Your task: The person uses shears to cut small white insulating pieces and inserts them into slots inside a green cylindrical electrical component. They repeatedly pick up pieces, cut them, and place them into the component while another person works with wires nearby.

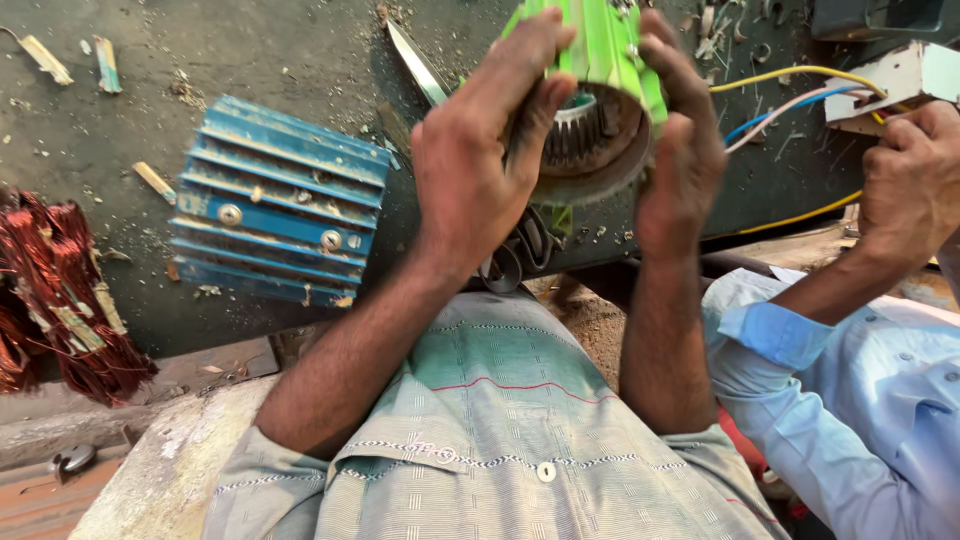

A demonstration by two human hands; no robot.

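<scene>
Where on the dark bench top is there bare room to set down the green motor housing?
Roomiest: the dusty patch above the blue finned casing, right of the wood scraps. Crowded: copper windings at the left edge, coloured wires by a co-worker's hand on the right.

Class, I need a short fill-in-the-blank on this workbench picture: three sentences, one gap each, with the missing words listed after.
1. The left hand and right hand hold a finned motor housing painted ____.
2. The finned cover lying on the bench is ____ in colour.
3. The bundle of copper wire lies at the ____ edge of the picture.

Missing words: green; blue; left
</scene>
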